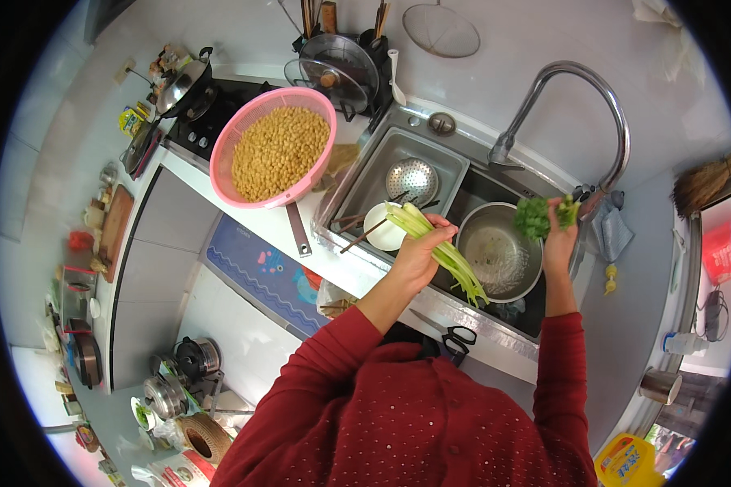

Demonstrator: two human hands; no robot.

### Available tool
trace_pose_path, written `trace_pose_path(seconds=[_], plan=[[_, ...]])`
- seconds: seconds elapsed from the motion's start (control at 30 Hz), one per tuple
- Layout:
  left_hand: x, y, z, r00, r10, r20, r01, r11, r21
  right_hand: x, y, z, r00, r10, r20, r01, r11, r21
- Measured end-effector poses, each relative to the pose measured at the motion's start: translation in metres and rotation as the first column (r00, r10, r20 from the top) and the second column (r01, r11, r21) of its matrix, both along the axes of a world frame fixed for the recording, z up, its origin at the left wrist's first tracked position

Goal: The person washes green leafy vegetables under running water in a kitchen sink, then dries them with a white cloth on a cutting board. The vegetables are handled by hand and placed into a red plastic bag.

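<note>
My left hand [423, 255] grips a bunch of pale green celery stalks [448, 255] over the divider and front of the sink. Over the sink's right side, my right hand [560, 234] holds a bunch of leafy greens [533, 219] by the pot's rim. The metal pot [499, 255] stands in the right basin with water and small green bits in it. In the left basin [374, 161] lie a perforated metal strainer [412, 181], a white bowl [382, 228] and several dark chopsticks [365, 236]. A curved chrome faucet [615, 115] arches above the right basin.
A pink colander [219, 164] full of soybeans sits on the counter left of the sink, beside a brown handle [297, 228]. Black-handled scissors [457, 338] lie at the front edge. Glass lids [341, 79] stand in a rack behind; a wok [186, 88] is on the stove.
</note>
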State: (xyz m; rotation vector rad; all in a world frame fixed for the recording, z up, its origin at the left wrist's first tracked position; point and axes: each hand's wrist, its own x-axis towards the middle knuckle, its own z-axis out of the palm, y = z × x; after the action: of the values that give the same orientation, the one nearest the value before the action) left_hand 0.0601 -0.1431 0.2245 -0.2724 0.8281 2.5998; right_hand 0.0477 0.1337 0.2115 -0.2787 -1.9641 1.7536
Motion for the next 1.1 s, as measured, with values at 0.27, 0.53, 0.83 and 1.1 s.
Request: trace_pose_path(seconds=[0.27, 0.53, 0.83, 1.1], plan=[[-0.008, 0.012, 0.010, 1.000, -0.014, 0.001, 0.014, 1.000, -0.005, 0.042, 0.041, -0.142, 0.953, -0.085, 0.291, 0.128, 0.983, -0.132], [-0.017, 0.017, -0.005, 0.990, -0.129, 0.053, 0.128, 0.992, 0.024, 0.026, 0.002, -0.017, 0.967, 0.218, 0.134, -0.057, 0.695, -0.717], [-0.029, 0.060, 0.036, 0.917, -0.367, -0.155, 0.356, 0.930, -0.097, 0.013, -0.029, 0.043, 0.884, 0.449, 0.131, -0.217, 0.642, -0.735], [-0.028, 0.072, 0.026, 0.877, -0.450, -0.167, 0.453, 0.891, -0.025, -0.008, -0.067, 0.033, 0.892, 0.423, 0.157, -0.377, 0.890, -0.256]])
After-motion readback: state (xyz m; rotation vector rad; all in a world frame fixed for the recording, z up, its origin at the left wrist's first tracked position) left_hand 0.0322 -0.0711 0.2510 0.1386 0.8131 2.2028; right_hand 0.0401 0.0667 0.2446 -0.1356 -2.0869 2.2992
